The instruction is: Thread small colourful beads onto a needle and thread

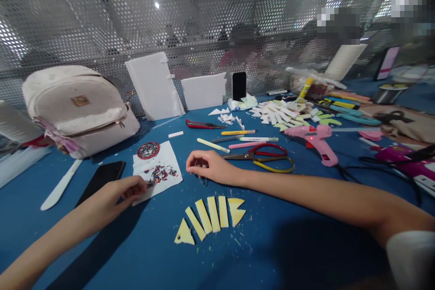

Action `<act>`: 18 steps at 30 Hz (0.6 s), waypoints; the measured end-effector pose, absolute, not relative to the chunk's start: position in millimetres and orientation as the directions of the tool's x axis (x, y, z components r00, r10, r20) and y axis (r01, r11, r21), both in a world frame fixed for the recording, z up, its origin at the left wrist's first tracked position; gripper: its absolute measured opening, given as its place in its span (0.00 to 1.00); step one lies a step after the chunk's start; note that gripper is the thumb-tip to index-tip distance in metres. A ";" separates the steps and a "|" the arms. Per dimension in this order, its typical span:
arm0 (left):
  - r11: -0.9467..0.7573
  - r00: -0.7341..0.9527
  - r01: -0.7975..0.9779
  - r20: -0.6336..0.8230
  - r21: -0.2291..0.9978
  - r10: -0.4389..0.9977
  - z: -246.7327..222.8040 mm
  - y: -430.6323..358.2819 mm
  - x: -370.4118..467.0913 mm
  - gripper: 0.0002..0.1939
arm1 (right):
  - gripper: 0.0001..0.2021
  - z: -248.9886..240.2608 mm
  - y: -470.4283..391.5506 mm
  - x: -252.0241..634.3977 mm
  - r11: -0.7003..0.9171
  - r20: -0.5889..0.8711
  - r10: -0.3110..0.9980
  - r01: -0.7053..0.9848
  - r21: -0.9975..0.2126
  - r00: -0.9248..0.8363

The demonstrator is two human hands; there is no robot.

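At your 12 o'clock, beyond the blue table (136,253), stands a perforated metal screen (197,13); 2 bright lights glow near 11 o'clock.

bright ceiling spots, dark table shadows; the background seems softly blurred.

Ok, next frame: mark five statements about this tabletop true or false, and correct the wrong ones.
1. The left hand is at the white paper that bears the small dark and red bits. True.
2. The right hand is holding the scissors. False: the scissors lie on the blue table, outside the hand.
3. The pink glue gun lies to the right of the scissors. True.
4. The yellow pieces are stacked in one pile. False: they lie side by side in a curved row.
5. The backpack is at the right end of the table. False: it is on the left.
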State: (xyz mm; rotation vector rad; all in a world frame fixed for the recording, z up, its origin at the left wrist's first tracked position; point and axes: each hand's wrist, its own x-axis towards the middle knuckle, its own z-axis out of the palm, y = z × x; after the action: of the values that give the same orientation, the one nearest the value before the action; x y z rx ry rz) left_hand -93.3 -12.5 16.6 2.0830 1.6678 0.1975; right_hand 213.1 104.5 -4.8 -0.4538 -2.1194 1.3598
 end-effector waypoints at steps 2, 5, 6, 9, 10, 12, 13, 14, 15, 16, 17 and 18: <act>-0.146 0.237 0.896 -0.173 0.420 0.956 13.8 -12.8 -95.6 0.10 | 0.06 -4.5 104.3 213.0 0.427 0.280 0.565 -0.015 -0.904 -0.777; -0.139 0.217 0.900 -0.148 0.414 0.965 10.0 -13.5 -96.2 0.11 | 0.06 -3.9 103.8 212.8 0.420 0.268 0.570 -0.005 -0.908 -0.777; -0.136 0.210 0.900 -0.139 0.414 0.968 9.8 -13.9 -95.3 0.13 | 0.06 -3.6 103.7 212.8 0.418 0.266 0.572 -0.004 -0.909 -0.776; -0.137 0.204 0.902 -0.125 0.408 0.971 13.0 -15.7 -90.8 0.17 | 0.06 -3.4 103.4 212.9 0.424 0.271 0.573 -0.004 -0.906 -0.774; -0.140 0.208 0.905 -0.129 0.403 0.970 14.8 -16.4 -89.4 0.18 | 0.07 -3.5 103.5 212.9 0.425 0.274 0.571 -0.007 -0.905 -0.774; -0.148 0.217 0.911 -0.141 0.385 0.966 18.0 -17.5 -87.5 0.21 | 0.07 -4.0 103.7 212.8 0.420 0.273 0.569 -0.012 -0.908 -0.776; -0.151 0.218 0.914 -0.143 0.375 0.965 19.0 -17.9 -87.1 0.22 | 0.07 -4.4 103.8 212.7 0.415 0.270 0.568 -0.012 -0.910 -0.777; -0.152 0.216 0.917 -0.141 0.368 0.966 19.5 -18.1 -87.1 0.23 | 0.06 -4.7 104.0 212.7 0.411 0.267 0.569 -0.012 -0.912 -0.778; -0.150 0.210 0.919 -0.134 0.364 0.968 19.5 -18.2 -87.3 0.24 | 0.06 -4.9 104.1 212.6 0.408 0.265 0.570 -0.012 -0.913 -0.778; -0.148 0.207 0.919 -0.126 0.365 0.970 19.3 -18.3 -87.8 0.25 | 0.06 -5.0 104.2 212.6 0.406 0.263 0.571 -0.011 -0.914 -0.778; -0.149 0.206 0.918 -0.120 0.368 0.971 19.0 -18.3 -88.4 0.25 | 0.06 -5.0 104.2 212.6 0.406 0.262 0.572 -0.009 -0.914 -0.777; -0.150 0.205 0.916 -0.114 0.372 0.972 18.8 -18.5 -89.1 0.25 | 0.06 -4.9 104.1 212.6 0.406 0.262 0.574 -0.008 -0.914 -0.776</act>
State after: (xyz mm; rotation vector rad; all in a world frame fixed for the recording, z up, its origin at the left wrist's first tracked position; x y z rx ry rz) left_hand -89.1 -18.5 18.8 2.1279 1.7649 0.2159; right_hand 212.6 104.1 -4.9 -0.4801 -2.1136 1.3783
